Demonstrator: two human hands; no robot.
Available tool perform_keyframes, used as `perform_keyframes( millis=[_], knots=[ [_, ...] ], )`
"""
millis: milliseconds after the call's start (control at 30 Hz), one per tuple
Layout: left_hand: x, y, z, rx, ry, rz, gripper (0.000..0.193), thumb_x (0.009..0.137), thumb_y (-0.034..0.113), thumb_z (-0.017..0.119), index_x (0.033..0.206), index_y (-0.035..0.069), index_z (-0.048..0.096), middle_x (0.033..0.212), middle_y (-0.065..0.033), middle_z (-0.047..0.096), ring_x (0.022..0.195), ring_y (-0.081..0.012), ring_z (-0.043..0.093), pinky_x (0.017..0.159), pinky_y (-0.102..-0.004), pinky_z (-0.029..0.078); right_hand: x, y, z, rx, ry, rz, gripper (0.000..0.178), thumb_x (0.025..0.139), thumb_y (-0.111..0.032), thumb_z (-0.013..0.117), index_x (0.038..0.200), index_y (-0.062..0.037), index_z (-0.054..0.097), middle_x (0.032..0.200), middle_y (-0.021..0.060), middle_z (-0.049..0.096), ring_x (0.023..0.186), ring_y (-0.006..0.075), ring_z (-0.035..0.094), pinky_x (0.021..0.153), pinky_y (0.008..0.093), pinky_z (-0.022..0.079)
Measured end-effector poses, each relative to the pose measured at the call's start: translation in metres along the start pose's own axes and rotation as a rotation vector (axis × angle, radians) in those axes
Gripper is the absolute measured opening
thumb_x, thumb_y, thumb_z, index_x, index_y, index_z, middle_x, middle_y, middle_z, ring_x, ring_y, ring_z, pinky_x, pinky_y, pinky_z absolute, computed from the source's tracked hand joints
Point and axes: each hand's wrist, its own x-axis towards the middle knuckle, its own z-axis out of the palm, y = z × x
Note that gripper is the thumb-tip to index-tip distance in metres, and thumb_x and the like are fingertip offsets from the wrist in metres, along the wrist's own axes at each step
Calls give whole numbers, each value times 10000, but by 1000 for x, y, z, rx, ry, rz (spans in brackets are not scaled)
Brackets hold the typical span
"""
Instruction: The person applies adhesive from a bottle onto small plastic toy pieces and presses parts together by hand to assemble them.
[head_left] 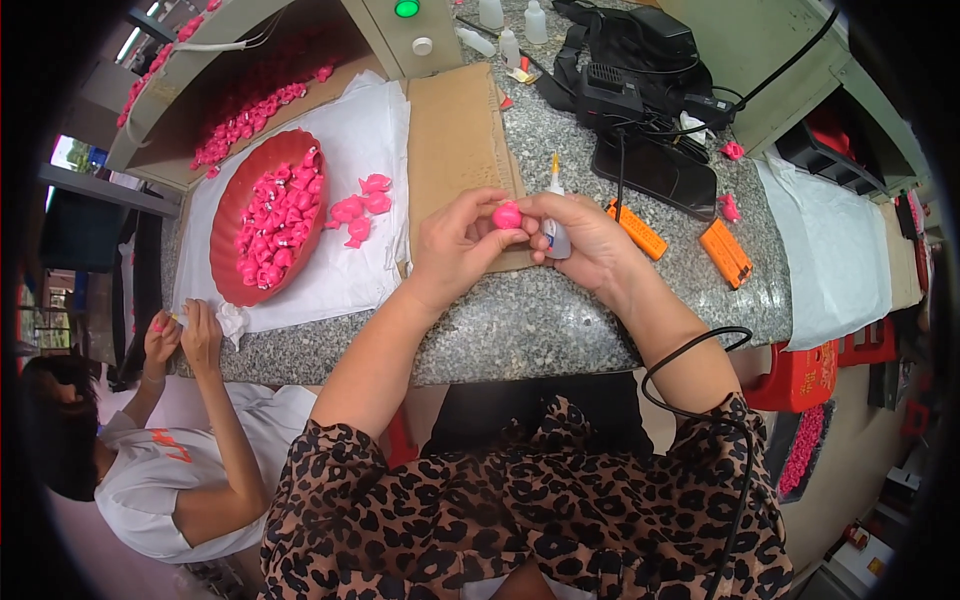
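A small, round, glossy pink plastic piece point(507, 215) is pinched in the fingertips of my left hand point(455, 250). My right hand point(598, 245) is closed around a small clear squeeze bottle point(558, 243) with a thin yellow-tipped nozzle pointing away from me. The thumb and forefinger of that hand also meet the pink piece from the right. To the left, a red scalloped bowl point(222, 220) holds many pink pieces with whitish spots. Several loose pink pieces point(357, 208) lie beside it on white paper point(385, 130).
Brown cardboard point(450, 130) covers the table before me. On the right lie orange battery-like blocks point(725, 253), a black phone point(655, 178) and a black bag point(640, 45). A black cable point(690, 345) loops over my right forearm. A co-worker point(200, 450) handles something small at left.
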Motion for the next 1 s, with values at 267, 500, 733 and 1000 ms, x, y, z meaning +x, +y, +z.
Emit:
perform_keyframes(
  millis=[267, 500, 733, 1000],
  knots=[
    [-1, 8, -4, -117, 2, -70, 308, 669, 86, 682, 923, 17, 522, 722, -53, 595, 558, -64, 535, 493, -188, 429, -2, -1, 0, 38, -68, 26, 110, 735, -123, 578, 671, -38, 548, 575, 9, 521, 470, 65, 488, 436, 214, 405],
    [0, 10, -6, -102, -43, -4, 282, 674, 47, 669, 913, 15, 523, 726, -45, 583, 559, -54, 526, 484, -176, 417, -6, -4, 3, 34, -83, 2, 113, 741, -120, 569, 677, -28, 552, 577, 18, 526, 466, 71, 479, 420, 214, 407],
    [-1, 12, -5, -185, -45, -151, 261, 680, 3, 649, 905, 6, 518, 744, -46, 575, 596, -61, 542, 517, -171, 433, -7, -5, 5, -65, -49, -40, 105, 740, -114, 560, 711, -14, 552, 598, 27, 537, 468, 69, 475, 415, 200, 400],
    [13, 24, -16, -632, -191, -580, 162, 776, 35, 556, 916, -25, 499, 778, -66, 564, 651, -87, 544, 521, -183, 448, -3, -4, -2, -174, -12, -105, 107, 741, -102, 551, 769, 0, 562, 619, 27, 540, 482, 66, 478, 431, 199, 403]
  ],
)
